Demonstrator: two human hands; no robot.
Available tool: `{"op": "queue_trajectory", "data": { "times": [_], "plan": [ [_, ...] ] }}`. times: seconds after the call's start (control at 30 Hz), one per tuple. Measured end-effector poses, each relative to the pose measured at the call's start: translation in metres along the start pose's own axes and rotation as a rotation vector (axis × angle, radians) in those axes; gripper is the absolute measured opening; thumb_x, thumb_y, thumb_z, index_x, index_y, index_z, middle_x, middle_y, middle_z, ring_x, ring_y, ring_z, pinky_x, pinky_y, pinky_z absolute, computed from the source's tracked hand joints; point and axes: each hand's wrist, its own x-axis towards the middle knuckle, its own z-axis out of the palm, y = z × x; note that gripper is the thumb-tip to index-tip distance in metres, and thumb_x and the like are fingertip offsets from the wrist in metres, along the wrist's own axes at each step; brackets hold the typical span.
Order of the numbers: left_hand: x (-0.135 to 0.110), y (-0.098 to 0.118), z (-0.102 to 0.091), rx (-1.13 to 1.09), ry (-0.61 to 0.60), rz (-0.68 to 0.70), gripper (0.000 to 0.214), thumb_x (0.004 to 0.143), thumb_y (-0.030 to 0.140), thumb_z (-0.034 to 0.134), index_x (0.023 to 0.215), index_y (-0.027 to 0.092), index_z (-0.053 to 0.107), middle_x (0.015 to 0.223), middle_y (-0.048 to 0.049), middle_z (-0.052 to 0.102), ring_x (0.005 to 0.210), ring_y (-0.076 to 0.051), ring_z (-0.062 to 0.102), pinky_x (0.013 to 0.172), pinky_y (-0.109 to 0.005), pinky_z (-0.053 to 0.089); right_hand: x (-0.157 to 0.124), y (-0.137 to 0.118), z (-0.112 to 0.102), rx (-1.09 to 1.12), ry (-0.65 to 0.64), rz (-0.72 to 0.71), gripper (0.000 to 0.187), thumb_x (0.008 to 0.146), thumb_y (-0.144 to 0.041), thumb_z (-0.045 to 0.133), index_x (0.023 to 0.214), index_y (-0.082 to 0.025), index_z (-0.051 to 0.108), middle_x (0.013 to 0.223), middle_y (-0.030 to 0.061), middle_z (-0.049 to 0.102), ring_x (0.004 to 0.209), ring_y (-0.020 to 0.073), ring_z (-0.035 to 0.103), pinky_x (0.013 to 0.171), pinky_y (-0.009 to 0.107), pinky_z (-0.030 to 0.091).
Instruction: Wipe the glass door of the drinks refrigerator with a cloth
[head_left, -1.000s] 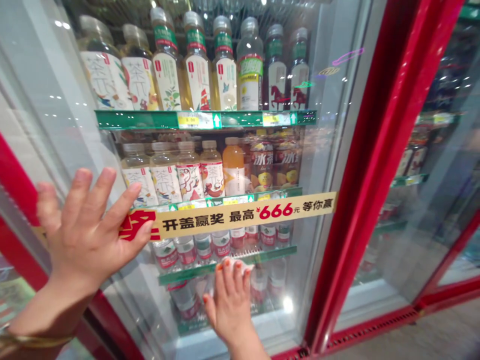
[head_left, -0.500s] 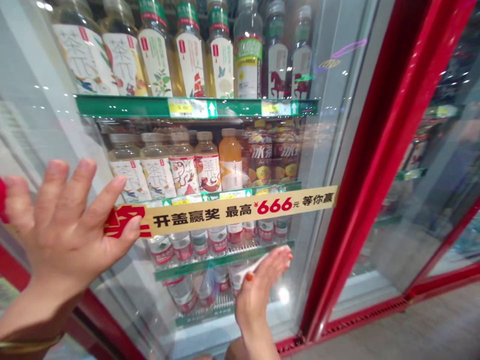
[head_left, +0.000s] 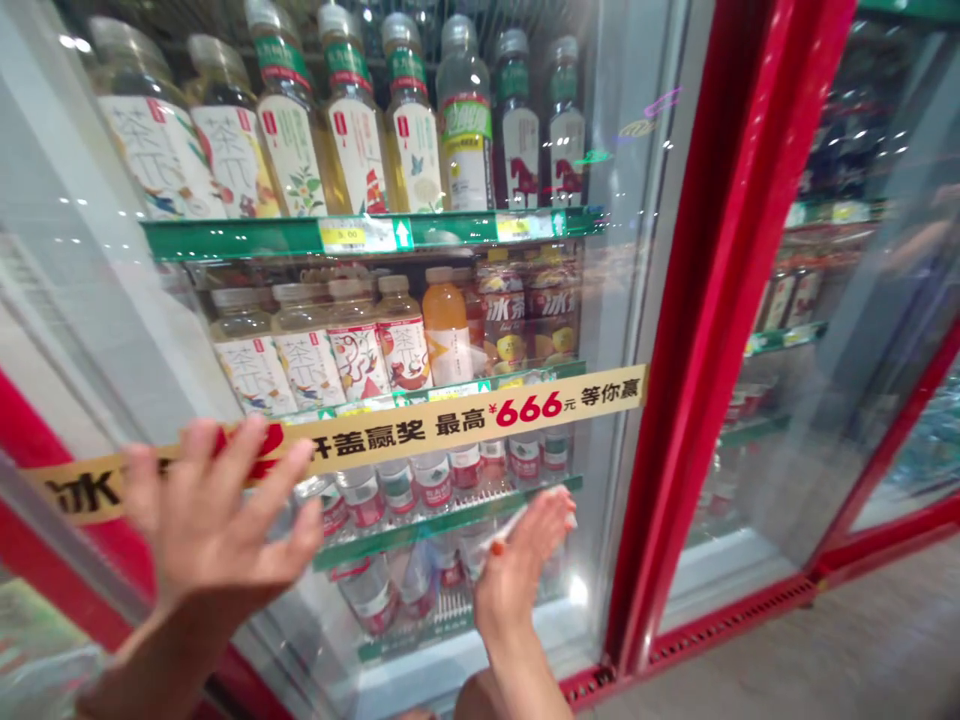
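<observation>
My right hand (head_left: 517, 570) lies against the glass door (head_left: 615, 300) of a drinks cooler, pressing a white cloth (head_left: 501, 532) under its fingers. Only the edges of that cloth show, so tissue or fabric is hard to tell. At the left, my left hand (head_left: 217, 520) is spread open and slightly blurred, holding nothing. It overlaps a beige printed strip (head_left: 420, 432) that runs across the door; whether it touches the glass I cannot tell.
Behind the glass, rows of bottled drinks (head_left: 349, 130) stand on green-edged shelves (head_left: 442, 232). A red door frame (head_left: 720, 300) divides this door from another glazed section at the right. Grey floor (head_left: 862, 640) shows at the lower right.
My left hand has shifted right and down, uncovering more of the strip's left end. My right hand stays at nearly the same spot with the cloth. The view has shifted slightly.
</observation>
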Motion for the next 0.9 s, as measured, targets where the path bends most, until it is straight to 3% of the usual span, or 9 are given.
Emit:
{"op": "queue_trajectory", "data": {
  "times": [0.07,0.17,0.33,0.43,0.53,0.63,0.7,0.8,0.9],
  "plan": [
    [-0.026,0.028,0.011,0.078,0.006,0.171,0.085,0.084,0.034,0.078,0.163,0.046,0.047,0.179,0.0075,0.036,0.170,-0.031,0.027,0.143,-0.061,0.004,0.031,-0.024,-0.003,0.033,-0.138,-0.272,0.081,0.112,-0.057,0.029,0.177,-0.014,0.006,0.184,0.0227,0.014,0.173,0.0416,0.003,0.131,0.079,0.022],
    [-0.060,0.055,0.025,0.120,-0.108,0.116,0.090,0.087,0.037,0.078,0.168,0.038,0.041,0.177,-0.0017,0.034,0.172,-0.030,0.019,0.143,-0.062,0.003,0.069,-0.006,-0.014,-0.017,-0.099,-0.457,0.079,0.112,-0.057,0.030,0.178,-0.019,0.008,0.187,0.0137,0.008,0.174,0.0337,-0.003,0.137,0.068,0.016],
    [-0.078,0.061,0.035,0.120,-0.107,0.049,0.087,0.092,0.039,0.070,0.171,0.038,0.034,0.178,0.0019,0.028,0.173,-0.022,0.015,0.143,-0.058,0.004,0.070,0.071,-0.015,-0.006,0.094,0.039,0.074,0.114,-0.044,0.023,0.177,-0.015,-0.002,0.185,0.0228,0.000,0.173,0.0405,-0.002,0.129,0.086,0.014],
    [-0.078,0.058,0.036,0.112,-0.092,0.031,0.085,0.092,0.039,0.068,0.170,0.039,0.034,0.179,0.0040,0.027,0.173,-0.021,0.014,0.144,-0.056,0.003,0.034,0.049,-0.004,0.007,0.135,0.170,0.075,0.112,-0.039,0.023,0.177,-0.013,-0.006,0.184,0.0234,-0.005,0.172,0.0423,-0.005,0.126,0.090,0.013],
    [-0.080,0.057,0.037,0.101,-0.095,0.025,0.085,0.091,0.039,0.071,0.169,0.040,0.037,0.178,0.0036,0.029,0.173,-0.022,0.016,0.144,-0.057,0.004,0.005,0.002,0.001,-0.034,0.033,-0.190,0.080,0.109,-0.044,0.036,0.178,-0.016,0.007,0.186,0.0106,0.004,0.173,0.0339,0.001,0.137,0.073,0.020],
    [-0.081,0.058,0.038,0.099,-0.084,0.017,0.084,0.091,0.040,0.072,0.168,0.040,0.039,0.178,0.0041,0.030,0.173,-0.021,0.017,0.144,-0.056,0.005,0.022,0.000,-0.011,-0.083,-0.049,-0.583,0.082,0.103,-0.041,0.051,0.178,-0.030,0.018,0.184,-0.0066,0.018,0.173,0.0232,0.009,0.139,0.053,0.032],
    [-0.080,0.059,0.038,0.094,-0.072,0.022,0.083,0.091,0.040,0.072,0.168,0.040,0.039,0.178,0.0047,0.031,0.172,-0.021,0.018,0.144,-0.055,0.006,0.060,0.025,-0.025,-0.106,-0.024,-0.507,0.082,0.105,-0.034,0.048,0.178,-0.027,0.012,0.185,-0.0001,0.012,0.173,0.0270,0.006,0.139,0.064,0.027],
    [-0.077,0.061,0.039,0.087,-0.040,0.034,0.082,0.092,0.039,0.070,0.168,0.040,0.038,0.177,0.0061,0.031,0.172,-0.020,0.019,0.144,-0.054,0.006,0.117,0.047,-0.035,-0.087,0.060,-0.162,0.076,0.112,-0.035,0.031,0.177,-0.014,-0.002,0.185,0.0186,-0.004,0.173,0.0402,-0.003,0.129,0.087,0.018],
    [-0.074,0.062,0.038,0.083,-0.032,0.017,0.081,0.093,0.038,0.069,0.168,0.040,0.038,0.177,0.0061,0.032,0.172,-0.020,0.020,0.144,-0.053,0.007,0.111,0.026,-0.026,-0.055,0.035,-0.189,0.080,0.113,-0.045,0.031,0.176,-0.010,-0.004,0.185,0.0208,-0.008,0.172,0.0422,-0.006,0.130,0.085,0.016]
  ]
}}
